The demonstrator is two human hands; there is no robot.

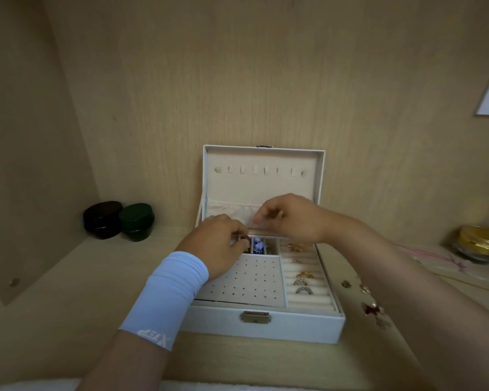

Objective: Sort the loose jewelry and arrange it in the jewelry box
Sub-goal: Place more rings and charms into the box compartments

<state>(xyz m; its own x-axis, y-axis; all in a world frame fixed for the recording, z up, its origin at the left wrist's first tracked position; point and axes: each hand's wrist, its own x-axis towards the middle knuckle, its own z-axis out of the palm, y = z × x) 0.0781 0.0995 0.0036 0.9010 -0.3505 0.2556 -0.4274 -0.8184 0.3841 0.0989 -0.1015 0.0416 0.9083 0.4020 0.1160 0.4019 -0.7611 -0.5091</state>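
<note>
White jewelry box (294, 324) open on a wooden shelf (68, 320), both hands at its back row.
Fingers curled, the left hand (218, 244) pinches a small dark piece (242, 239) directly over the back compartments (259, 245). The right hand (291, 218) hovers at the tray's rear edge, fingers curled, contents unclear. Loose jewelry (371, 309) lies right of the box, in a close-walled alcove.

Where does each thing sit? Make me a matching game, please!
Things:
1 green tin
2 gold-lidded jar
3 rings
4 blue beads

Places:
A padded rolls in the jewelry box
B far right on the shelf
C small compartment at the back of the box
D on the shelf, left of the box

Pairs: 1-D, 2-B, 3-A, 4-C.
</note>
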